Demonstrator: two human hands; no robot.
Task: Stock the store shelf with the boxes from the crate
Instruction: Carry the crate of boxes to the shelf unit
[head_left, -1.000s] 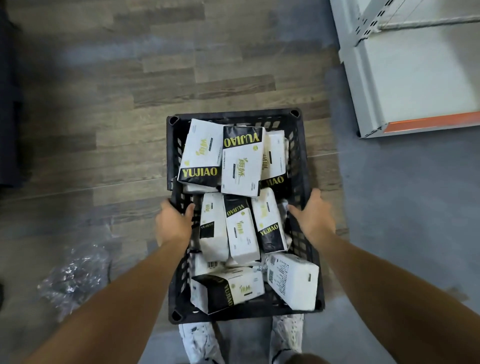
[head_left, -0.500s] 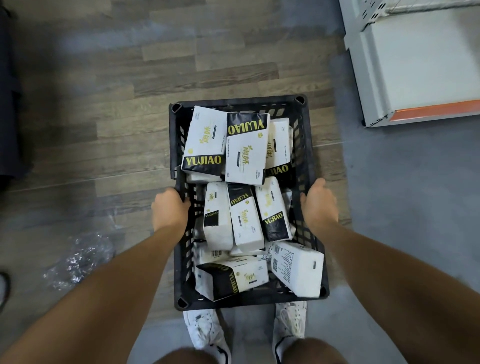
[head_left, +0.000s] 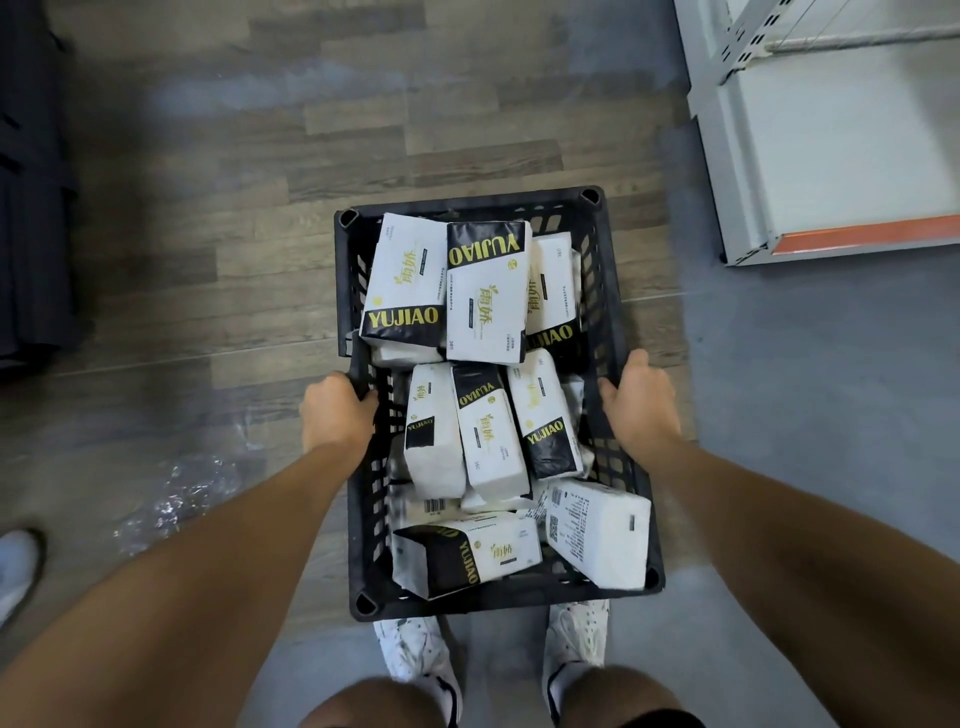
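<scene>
my left hand (head_left: 337, 410) and right hand (head_left: 641, 410) each curl over a long rim of the black crate (head_left: 467, 205), gripping mid-length, i judge, to balance the load. yujiao tissue packs (head_left: 485, 296) lie jumbled inside. the bare store shelf (head_left: 841, 156) sits ahead-right.

Grey-brown wood-plank floor (head_left: 208, 234) meets plain grey flooring (head_left: 805, 389) at rt; dark furniture (head_left: 31, 208) far left, crumpled clear plastic (head_left: 182, 499) nr it.

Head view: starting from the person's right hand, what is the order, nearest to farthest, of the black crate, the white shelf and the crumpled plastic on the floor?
1. Black crate: the right hand grips its right rim.
2. White shelf: upper right.
3. Crumpled plastic: on the floor, far left.
</scene>
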